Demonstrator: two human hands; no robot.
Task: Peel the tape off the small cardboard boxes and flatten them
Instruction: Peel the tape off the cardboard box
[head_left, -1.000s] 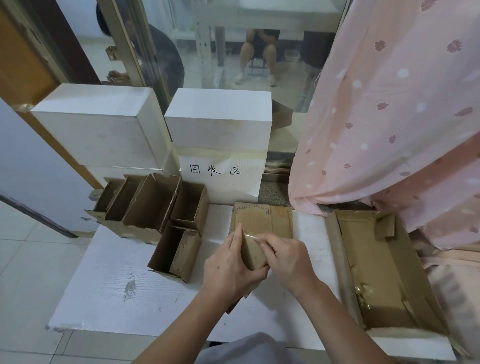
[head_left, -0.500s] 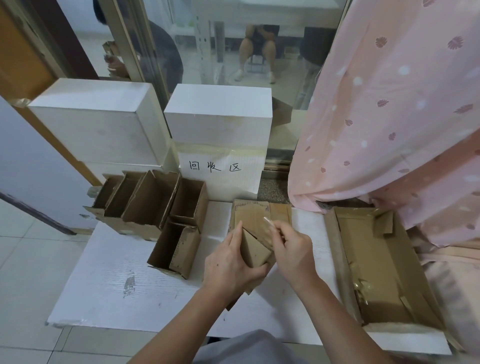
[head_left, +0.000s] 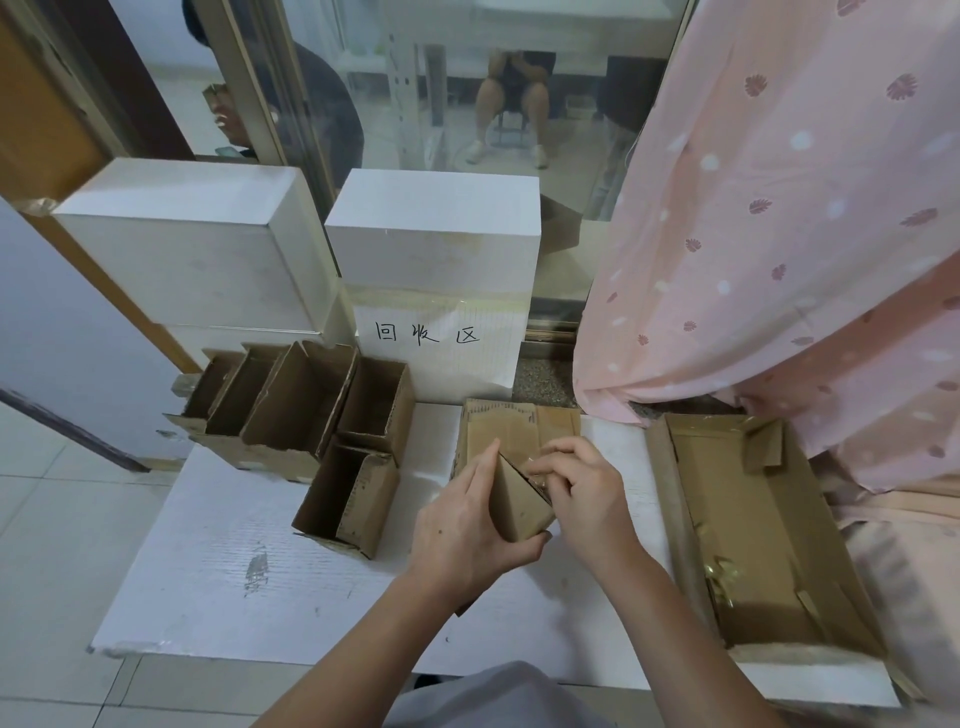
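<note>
Over the white surface (head_left: 218, 582), beside the flattened stack (head_left: 519, 423), you hold the small cardboard box (head_left: 517, 501): light, stiff at its folds, likely crushable; take it by the edges. Your left hand (head_left: 462, 530) wraps it, the grip curled; your right hand (head_left: 587, 493) pinches tape (head_left: 537, 475) at its top seam

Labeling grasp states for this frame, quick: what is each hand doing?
Left hand: holds the small cardboard box, fingers curled round it.
Right hand: fingers pinch clear tape at the box's top edge.
</note>
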